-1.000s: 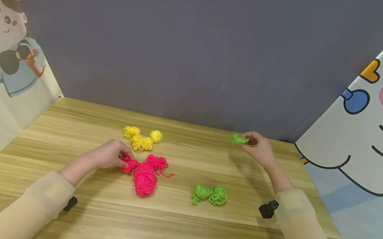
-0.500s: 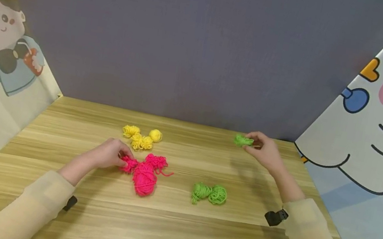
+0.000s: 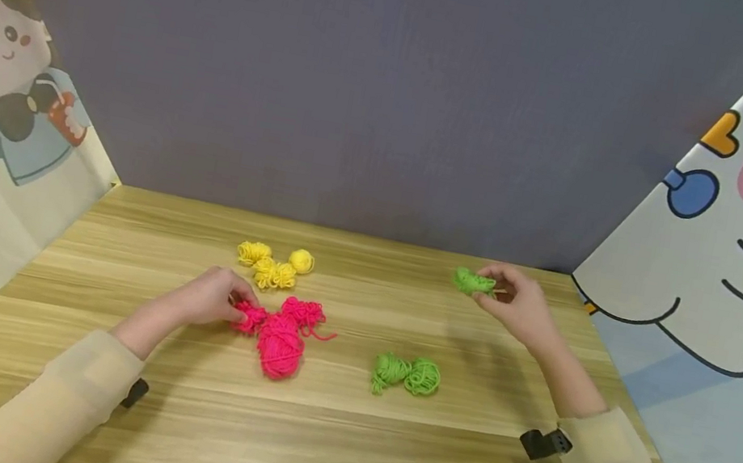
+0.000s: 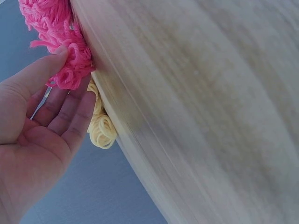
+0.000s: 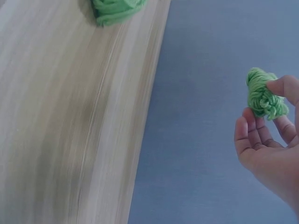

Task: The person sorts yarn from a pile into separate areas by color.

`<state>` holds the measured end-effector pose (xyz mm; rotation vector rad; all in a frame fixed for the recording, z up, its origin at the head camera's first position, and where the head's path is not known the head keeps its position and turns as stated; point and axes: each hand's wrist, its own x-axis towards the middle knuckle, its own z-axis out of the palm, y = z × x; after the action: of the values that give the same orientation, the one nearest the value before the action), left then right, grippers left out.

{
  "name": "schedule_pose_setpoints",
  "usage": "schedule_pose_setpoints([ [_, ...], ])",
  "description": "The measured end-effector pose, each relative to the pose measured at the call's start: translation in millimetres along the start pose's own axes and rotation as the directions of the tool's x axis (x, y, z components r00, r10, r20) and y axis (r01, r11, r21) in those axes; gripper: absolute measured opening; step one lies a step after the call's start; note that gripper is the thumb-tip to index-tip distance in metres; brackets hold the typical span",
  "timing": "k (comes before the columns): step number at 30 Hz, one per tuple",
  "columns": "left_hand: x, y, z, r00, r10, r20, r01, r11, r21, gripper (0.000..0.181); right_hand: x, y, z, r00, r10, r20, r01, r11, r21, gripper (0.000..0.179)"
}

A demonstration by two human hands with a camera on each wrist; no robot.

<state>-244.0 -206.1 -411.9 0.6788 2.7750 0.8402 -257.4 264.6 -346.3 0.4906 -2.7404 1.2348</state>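
My left hand [image 3: 210,298] pinches a small pink yarn bundle [image 4: 72,65] between thumb and fingers, low at the table. Right beside that bundle lie a larger pink yarn ball [image 3: 280,349] and another pink bundle [image 3: 303,313] with a loose strand. Held above the back right of the table is a small green yarn bundle [image 5: 264,95], gripped by the thumb and fingers of my right hand [image 3: 519,307]. Two green yarn balls [image 3: 406,374] lie side by side on the table, nearer to me than the held one.
Three yellow yarn bundles [image 3: 274,274] lie behind the pink yarn. The wooden table [image 3: 334,455] ends at a grey back panel [image 3: 381,86]. Printed side panels [image 3: 720,265] stand left and right. Small black devices [image 3: 546,443] sit at both wrists.
My right hand has drawn slightly to the right and a little nearer, carrying the green yarn bundle. The left hand and the yarn on the table stay put.
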Motion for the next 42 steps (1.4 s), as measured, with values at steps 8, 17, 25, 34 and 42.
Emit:
schedule_pose_setpoints([
  [8, -0.1, 1.9, -0.6, 1.000, -0.007, 0.001, 0.007, 1.000, -0.001, 0.018, -21.7, -11, 3, 1.000, -0.013, 0.000, 0.013, 0.999, 0.050, 0.034],
  [17, -0.4, 2.4, -1.1, 1.000, -0.012, -0.002, 0.012, 1.000, 0.002, 0.019, -44.0, -10, 17, 0.993, -0.115, -0.029, 0.117, 0.984, 0.136, 0.029],
  [25, -0.9, 1.4, -0.2, 1.000, -0.007, -0.008, 0.007, 1.000, 0.007, 0.019, -60.3, -12, 32, 0.984, -0.173, -0.046, 0.178, 0.974, 0.138, 0.030],
  [34, -1.6, 2.8, 0.1, 1.000, -0.016, -0.006, 0.016, 1.000, 0.014, 0.019, -75.1, -15, 50, 0.969, -0.244, -0.039, 0.247, 0.964, 0.100, 0.036],
  [42, -2.0, 4.5, 0.8, 1.000, -0.022, -0.007, 0.022, 1.000, 0.010, 0.019, -81.5, -8, 62, 0.969, -0.247, 0.009, 0.246, 0.968, 0.056, 0.036],
])
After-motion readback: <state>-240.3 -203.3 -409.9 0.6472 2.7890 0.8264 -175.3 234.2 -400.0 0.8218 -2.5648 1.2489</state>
